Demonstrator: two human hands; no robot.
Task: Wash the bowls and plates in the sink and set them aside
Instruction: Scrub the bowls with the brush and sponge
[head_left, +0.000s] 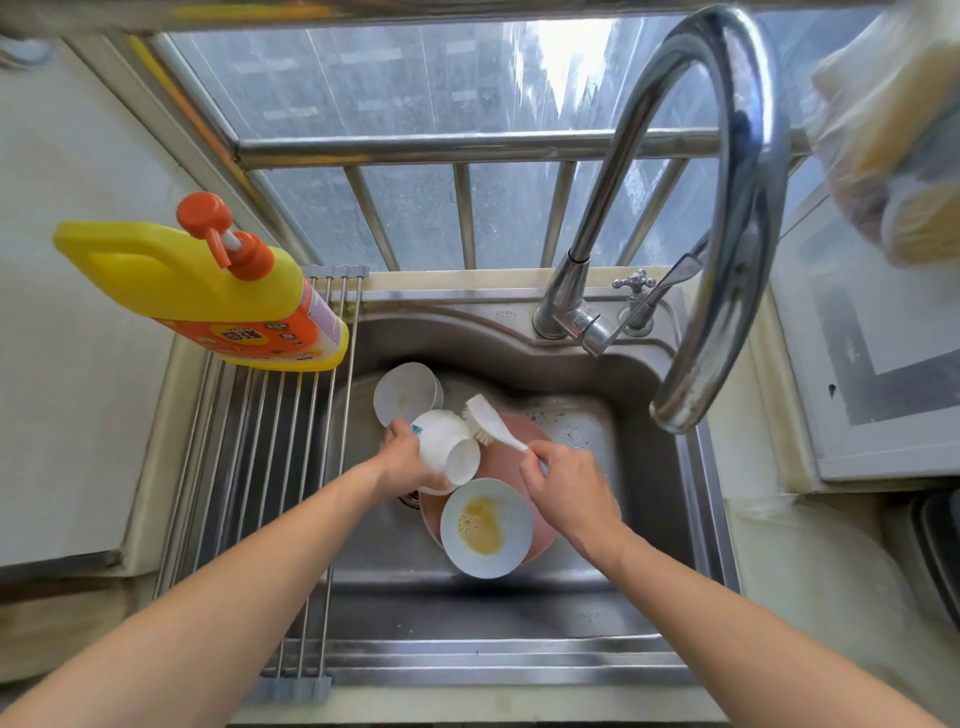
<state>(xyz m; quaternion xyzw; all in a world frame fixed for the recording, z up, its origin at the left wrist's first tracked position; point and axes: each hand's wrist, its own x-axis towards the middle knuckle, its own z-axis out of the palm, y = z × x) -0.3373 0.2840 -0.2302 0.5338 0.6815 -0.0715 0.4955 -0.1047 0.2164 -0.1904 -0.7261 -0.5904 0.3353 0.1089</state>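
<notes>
Head view: over a steel sink.
Rack side: yellow detergent bottle stands on the roll-up rack.
Left hand: fingers curled round a white bowl, tipped sideways above the basin.
Basin: another white bowl behind; egg-stained bowl on a pink plate.
Right hand: grips a white brush, bristles seemingly touching the held bowl.

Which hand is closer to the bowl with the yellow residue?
Right. The right hand, gripping the brush, sits just beside the bowl's upper right rim; the left hand holds another bowl farther up-left.

Yellow detergent bottle on rack
</notes>
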